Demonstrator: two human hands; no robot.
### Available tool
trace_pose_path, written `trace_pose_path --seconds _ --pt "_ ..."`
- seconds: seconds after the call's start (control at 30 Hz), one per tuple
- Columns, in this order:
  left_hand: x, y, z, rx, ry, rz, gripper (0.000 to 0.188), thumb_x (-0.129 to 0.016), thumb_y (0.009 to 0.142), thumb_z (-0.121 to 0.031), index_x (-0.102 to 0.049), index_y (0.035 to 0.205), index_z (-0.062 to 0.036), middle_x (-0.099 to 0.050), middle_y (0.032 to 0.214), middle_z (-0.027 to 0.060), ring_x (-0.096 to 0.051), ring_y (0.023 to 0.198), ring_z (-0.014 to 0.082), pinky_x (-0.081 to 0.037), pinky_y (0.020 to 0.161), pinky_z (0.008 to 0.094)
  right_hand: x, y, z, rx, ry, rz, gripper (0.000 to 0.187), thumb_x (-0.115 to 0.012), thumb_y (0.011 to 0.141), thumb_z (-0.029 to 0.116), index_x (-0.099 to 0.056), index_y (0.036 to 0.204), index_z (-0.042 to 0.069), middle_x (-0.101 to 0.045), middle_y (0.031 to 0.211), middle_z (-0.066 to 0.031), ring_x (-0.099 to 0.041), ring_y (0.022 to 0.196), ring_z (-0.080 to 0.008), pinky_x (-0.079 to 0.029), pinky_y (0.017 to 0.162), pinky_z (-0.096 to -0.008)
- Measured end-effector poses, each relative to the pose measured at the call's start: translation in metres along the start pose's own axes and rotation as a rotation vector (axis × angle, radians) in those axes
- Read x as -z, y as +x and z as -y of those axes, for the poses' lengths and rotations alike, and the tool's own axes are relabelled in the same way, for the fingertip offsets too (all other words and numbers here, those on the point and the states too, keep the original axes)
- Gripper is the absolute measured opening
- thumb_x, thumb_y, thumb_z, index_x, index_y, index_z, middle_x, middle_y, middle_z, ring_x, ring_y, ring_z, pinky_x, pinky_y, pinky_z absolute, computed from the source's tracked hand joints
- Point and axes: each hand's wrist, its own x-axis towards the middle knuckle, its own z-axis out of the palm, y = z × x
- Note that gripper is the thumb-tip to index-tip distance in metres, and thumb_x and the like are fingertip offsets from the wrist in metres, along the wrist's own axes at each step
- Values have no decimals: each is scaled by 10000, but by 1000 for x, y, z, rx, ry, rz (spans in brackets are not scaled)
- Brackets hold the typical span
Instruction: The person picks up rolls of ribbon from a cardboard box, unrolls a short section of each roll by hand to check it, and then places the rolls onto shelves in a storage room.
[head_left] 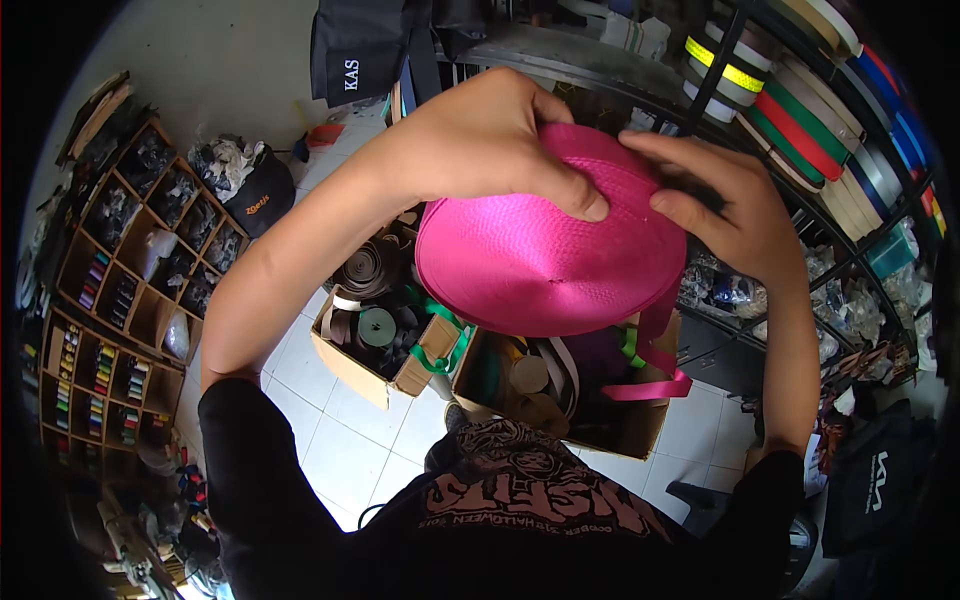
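The left hand [490,150] has its thumb laid across the face of a large pink roll of webbing [540,260], with its other fingers reaching over the far edge, mostly hidden, so the roll is held between them. The right hand [738,205] is spread, thumb and forefinger wide apart at the roll's upper right edge; whether both tips press on it I cannot tell. The roll is held up in front of the chest, tilted so that its broad, ribbed face shows. From its lower right side a loose pink end [655,386] hangs down and folds over. Below it are 2 cardboard boxes. The left box [352,368] holds dark coils and a grey-green coil [377,327], and a green ribbon [440,352] loops over its right side. The right box [640,436], partly covered by the roll, holds more coiled strips. Both stand over a white tiled floor [325,445]. Nearest the eye is the person's black shirt [540,535]. Farther out, on the right, a black metal rack [709,72] carries rolls in red, green, white, blue and yellow. On the left, wooden pigeonholes [110,250] hold bagged items and rows of coloured spools [103,368].
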Motion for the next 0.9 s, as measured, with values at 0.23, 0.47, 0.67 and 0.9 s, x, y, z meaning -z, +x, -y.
trace_pose_path --seconds 0.23,0.47,0.67,0.9 --pt "3 -22 -6 -5 50 -2 350 -845 635 -207 -684 836 30 -643 679 37 -578 618 86 -465 602 232 7 5 10 131 -104 100 409 -681 811 169 -618 1195 44 -663 1007 -145 -653 825 -237 -504 732 -315" --pt "2 -32 -6 22 85 -32 371 -854 620 -219 -686 836 31 -649 676 52 -586 600 101 -466 587 239 14 8 12 261 -198 147 382 -696 804 138 -638 1173 60 -660 933 -119 -630 697 -196 -496 614 -290" --pt "-2 -31 -8 37 89 -8 360 -847 622 -203 -692 843 35 -666 691 67 -608 609 116 -474 590 240 29 3 20 193 -321 198 566 -565 621 -48 -645 1173 42 -612 955 -139 -598 758 -205 -465 653 -273" --pt "0 -32 -4 -38 50 -41 325 -840 632 -181 -701 836 29 -664 687 57 -597 605 102 -462 589 230 30 0 10 245 -390 133 625 -487 568 -62 -658 1159 46 -593 921 -136 -592 756 -201 -460 627 -271"
